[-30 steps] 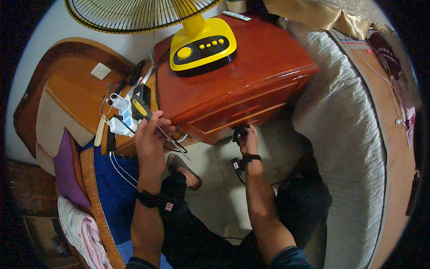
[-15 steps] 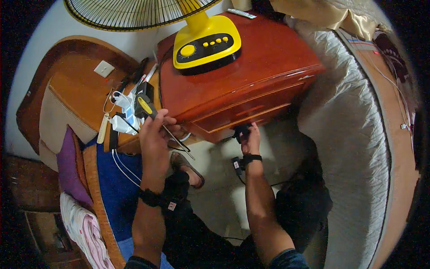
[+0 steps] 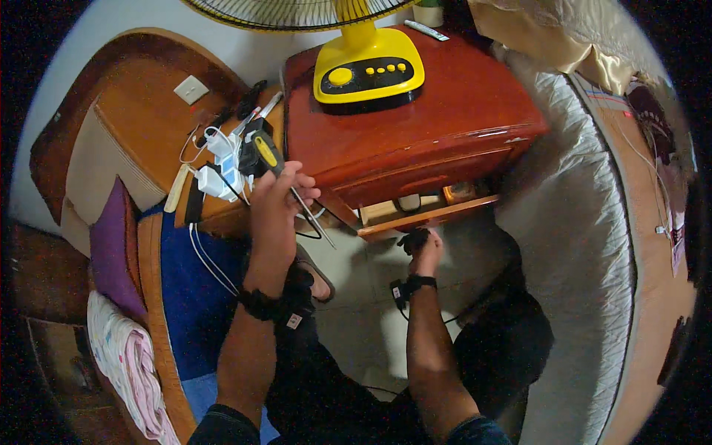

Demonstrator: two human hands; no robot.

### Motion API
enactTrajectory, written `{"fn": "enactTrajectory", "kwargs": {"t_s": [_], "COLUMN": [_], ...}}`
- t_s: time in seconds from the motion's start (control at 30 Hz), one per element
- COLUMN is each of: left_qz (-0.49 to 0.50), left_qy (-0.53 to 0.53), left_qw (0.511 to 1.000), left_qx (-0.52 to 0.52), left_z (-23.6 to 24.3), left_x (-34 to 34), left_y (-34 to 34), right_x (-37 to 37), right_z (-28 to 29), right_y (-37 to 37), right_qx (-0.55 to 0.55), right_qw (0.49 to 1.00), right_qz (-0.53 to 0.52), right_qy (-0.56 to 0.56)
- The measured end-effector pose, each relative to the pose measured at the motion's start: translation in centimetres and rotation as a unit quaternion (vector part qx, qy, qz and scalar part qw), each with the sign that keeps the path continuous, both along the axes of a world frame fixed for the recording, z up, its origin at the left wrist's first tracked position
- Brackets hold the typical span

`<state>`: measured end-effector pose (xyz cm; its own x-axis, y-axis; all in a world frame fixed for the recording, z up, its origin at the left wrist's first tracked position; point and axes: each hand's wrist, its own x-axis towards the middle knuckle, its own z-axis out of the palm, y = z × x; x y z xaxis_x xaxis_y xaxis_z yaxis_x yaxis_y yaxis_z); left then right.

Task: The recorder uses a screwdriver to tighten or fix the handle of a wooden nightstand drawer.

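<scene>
The left hand (image 3: 273,211) is partly closed around a screwdriver (image 3: 268,153), thumb and forefinger gripping it at the lower end of its black-and-yellow handle while the other fingers curl loosely toward two o'clock. The tool slants, with its handle toward eleven o'clock and its bare metal shaft toward five. Over at three o'clock from this hand, the drawer (image 3: 445,215) of a red cabinet (image 3: 356,141) stands partly open, with a few small things inside. The right hand (image 3: 427,258) is just below the drawer front, which lies at its twelve o'clock; its fingers are curled beside a black object (image 3: 412,241), and I cannot tell whether they grasp that object, hold the drawer front or close on nothing. White plugs (image 3: 211,182) sit at the left hand's ten o'clock, a yellow fan (image 3: 356,55) at its one.
</scene>
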<state>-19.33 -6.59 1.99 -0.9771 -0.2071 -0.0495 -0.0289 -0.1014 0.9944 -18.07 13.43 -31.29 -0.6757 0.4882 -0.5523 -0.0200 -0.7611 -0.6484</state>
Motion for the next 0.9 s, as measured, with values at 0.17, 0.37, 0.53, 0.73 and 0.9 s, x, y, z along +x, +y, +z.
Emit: {"fn": "enactTrajectory", "kwargs": {"t_s": [0.17,0.37,0.53,0.73,0.9], "left_qz": [0.016,0.035,0.024,0.055,0.073], "left_qy": [0.013,0.000,0.020,0.012,0.022], "left_qw": [0.999,0.998,0.997,0.996,0.993], "left_qx": [0.024,0.052,0.077,0.068,0.092], "left_z": [0.9,1.1,1.3,1.7,1.5], "left_x": [0.5,0.8,1.1,1.2,1.5], "left_y": [0.1,-0.9,-1.5,-3.1,-4.9], "right_x": [3.6,3.1,3.3,5.8,9.0], "right_z": [4.3,13.0,10.4,8.7,10.6], "right_y": [-2.9,-4.7,-6.6,-11.6,-13.1], "right_qx": [0.177,0.545,0.601,0.577,0.532], "right_qw": [0.980,0.818,0.754,0.719,0.748], "right_qz": [0.062,0.158,0.230,0.344,0.367], "right_qy": [0.066,0.099,0.130,0.180,0.151]}}
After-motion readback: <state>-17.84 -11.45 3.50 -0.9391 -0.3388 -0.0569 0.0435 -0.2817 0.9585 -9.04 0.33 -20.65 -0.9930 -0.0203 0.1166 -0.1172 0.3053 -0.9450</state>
